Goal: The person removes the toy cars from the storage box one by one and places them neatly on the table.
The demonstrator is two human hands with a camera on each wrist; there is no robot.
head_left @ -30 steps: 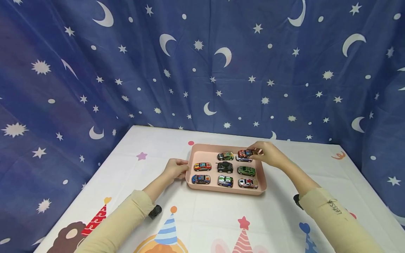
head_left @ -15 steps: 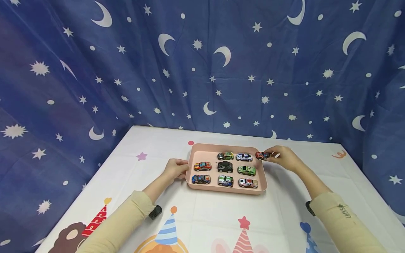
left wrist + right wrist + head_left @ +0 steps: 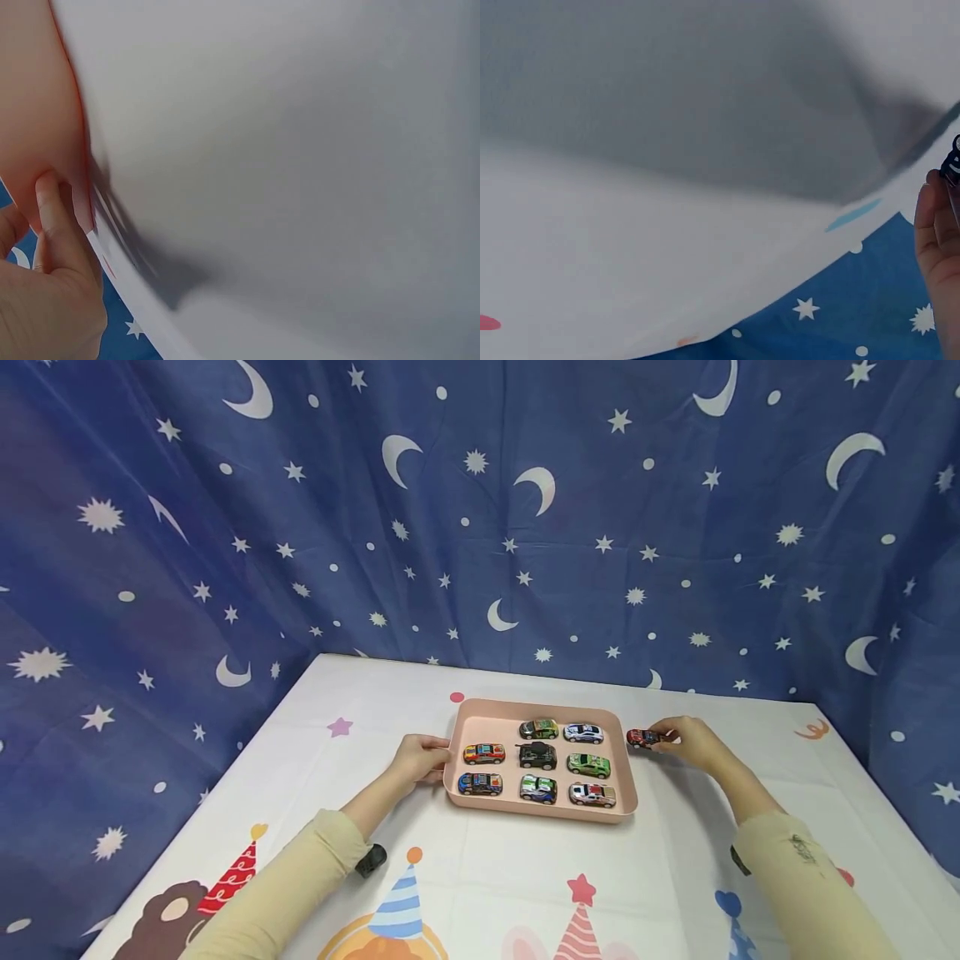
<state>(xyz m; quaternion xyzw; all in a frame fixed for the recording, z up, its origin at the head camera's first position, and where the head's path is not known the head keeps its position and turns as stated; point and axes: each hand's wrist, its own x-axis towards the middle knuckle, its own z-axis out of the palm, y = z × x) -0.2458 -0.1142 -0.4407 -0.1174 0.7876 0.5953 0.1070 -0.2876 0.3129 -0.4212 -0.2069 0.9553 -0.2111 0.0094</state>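
Note:
A pink tray (image 3: pixel 486 722) sits on the white party-print tablecloth and holds several toy cars in rows. My left hand (image 3: pixel 422 760) grips the tray's left rim; in the left wrist view its fingers (image 3: pixel 56 225) curl against the pink wall (image 3: pixel 37 112). My right hand (image 3: pixel 686 742) pinches a red toy car (image 3: pixel 642 738) just right of the tray, low over the cloth. In the right wrist view only the fingers (image 3: pixel 934 247) and a sliver of the car (image 3: pixel 952 161) show.
The table (image 3: pixel 495 885) carries prints of party hats, stars and a bear. A blue curtain with moons and stars (image 3: pixel 480 510) hangs behind and to both sides. Cream sleeves cover both forearms, with a dark wrist camera (image 3: pixel 370 860) under the left one.
My right hand carried the red car from above the tray's back right corner, out over the right rim, down to the cloth beside the tray. The left hand stayed on the rim.

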